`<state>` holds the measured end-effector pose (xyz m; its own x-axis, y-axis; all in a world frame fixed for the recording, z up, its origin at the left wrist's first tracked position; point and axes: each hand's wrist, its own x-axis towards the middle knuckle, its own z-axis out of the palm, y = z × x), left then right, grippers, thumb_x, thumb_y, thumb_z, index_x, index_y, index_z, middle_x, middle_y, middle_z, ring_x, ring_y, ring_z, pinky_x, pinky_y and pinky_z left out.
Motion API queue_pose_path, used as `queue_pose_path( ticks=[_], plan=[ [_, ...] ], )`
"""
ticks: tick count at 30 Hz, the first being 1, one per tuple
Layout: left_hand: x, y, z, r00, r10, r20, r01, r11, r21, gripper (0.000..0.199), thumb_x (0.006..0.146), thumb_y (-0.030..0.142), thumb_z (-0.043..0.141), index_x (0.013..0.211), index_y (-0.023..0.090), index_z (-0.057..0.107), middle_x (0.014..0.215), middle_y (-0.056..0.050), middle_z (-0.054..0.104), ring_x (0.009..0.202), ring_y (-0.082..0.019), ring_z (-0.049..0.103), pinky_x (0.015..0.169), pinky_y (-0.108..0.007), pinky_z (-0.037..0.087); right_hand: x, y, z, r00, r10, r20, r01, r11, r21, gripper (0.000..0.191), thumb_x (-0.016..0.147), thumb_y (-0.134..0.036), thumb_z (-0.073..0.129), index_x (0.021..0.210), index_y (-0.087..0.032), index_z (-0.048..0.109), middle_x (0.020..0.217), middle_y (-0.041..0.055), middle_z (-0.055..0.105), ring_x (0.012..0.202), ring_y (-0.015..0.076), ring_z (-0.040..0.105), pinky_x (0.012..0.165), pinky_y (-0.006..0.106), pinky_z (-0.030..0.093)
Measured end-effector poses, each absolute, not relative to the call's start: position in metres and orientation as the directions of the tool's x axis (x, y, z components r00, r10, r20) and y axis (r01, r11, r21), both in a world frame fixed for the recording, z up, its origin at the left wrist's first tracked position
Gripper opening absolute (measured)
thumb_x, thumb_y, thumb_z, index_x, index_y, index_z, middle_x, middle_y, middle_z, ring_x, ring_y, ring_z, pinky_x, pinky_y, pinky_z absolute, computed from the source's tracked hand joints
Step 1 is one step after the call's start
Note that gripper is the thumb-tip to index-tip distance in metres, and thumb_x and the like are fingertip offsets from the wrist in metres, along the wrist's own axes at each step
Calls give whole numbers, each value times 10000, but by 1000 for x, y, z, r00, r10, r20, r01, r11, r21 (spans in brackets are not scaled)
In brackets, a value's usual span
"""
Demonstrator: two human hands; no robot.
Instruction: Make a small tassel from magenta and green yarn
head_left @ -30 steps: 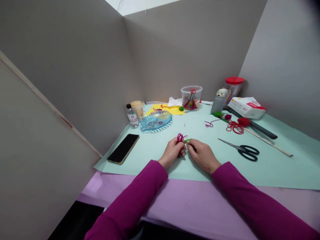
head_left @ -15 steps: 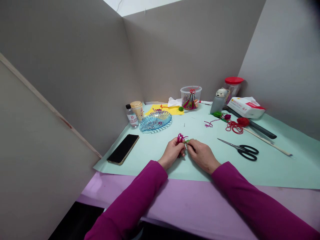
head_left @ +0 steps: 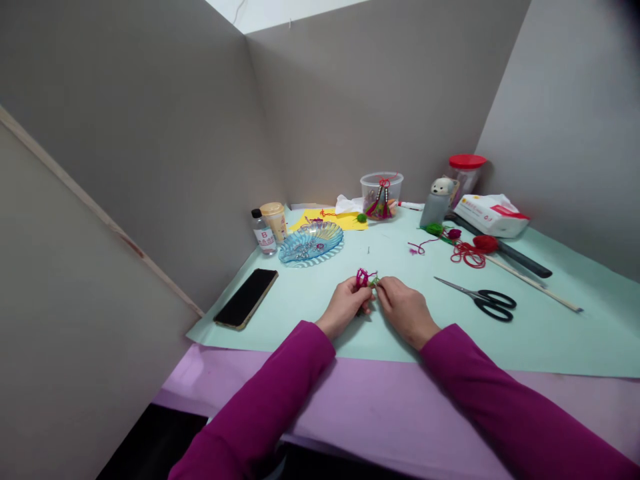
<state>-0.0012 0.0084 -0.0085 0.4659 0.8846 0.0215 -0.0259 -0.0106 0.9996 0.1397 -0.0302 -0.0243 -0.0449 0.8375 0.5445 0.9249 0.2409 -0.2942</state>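
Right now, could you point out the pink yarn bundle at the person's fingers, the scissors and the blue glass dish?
magenta yarn tuft [head_left: 363, 278]: head view, on its top strands.
scissors [head_left: 480, 301]: head view, on the black handles.
blue glass dish [head_left: 306, 263]: head view, on the front rim.

You're boxed in by tall grey-beige partition panels: a back wall [head_left: 360, 100] meeting a right wall [head_left: 565, 120] and a paler left panel [head_left: 85, 300] with a bare wooden edge [head_left: 100, 213] running along its top. A white ceiling strip [head_left: 285, 10] shows above. Your lilac worktop [head_left: 350, 407] runs in front of you, and below it lies a dark floor [head_left: 150, 443].
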Motion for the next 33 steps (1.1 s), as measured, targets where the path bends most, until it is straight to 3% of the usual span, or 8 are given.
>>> queue_pose_path(
  ticks=[11,18,28,33],
  plan=[
    [-1,2,1,484,875,-16,-24,32,999,113,720,231,552,783,153,500,629,20,512,443,-54,410,435,-194,318,145,-27,-24,53,840,539,958,110,-265,237,929,-295,352,858,-200,557,886,52,635,678,153,550,535,269,255],
    [-1,2,4,492,869,-52,-24,73,997,150,696,246,589,717,171,462,540,62,389,422,-47,332,415,-192,268,147,-26,-20,114,851,513,959,41,-280,222,920,-292,374,857,-198,565,864,57,629,637,143,526,534,274,245],
    [-2,5,-4,423,905,-52,-49,80,996,167,711,274,593,744,170,466,572,58,411,410,-39,320,401,-198,250,157,-22,-17,76,828,556,832,254,-492,229,879,-304,398,770,-206,574,746,20,611,689,146,534,648,258,355],
    [-2,6,-6,424,905,-42,-51,70,996,154,711,265,589,734,171,470,565,59,417,410,-44,327,402,-199,259,159,-22,-17,50,818,573,904,207,-375,230,885,-307,400,817,-208,597,817,49,614,767,169,538,677,270,354]
  ],
)
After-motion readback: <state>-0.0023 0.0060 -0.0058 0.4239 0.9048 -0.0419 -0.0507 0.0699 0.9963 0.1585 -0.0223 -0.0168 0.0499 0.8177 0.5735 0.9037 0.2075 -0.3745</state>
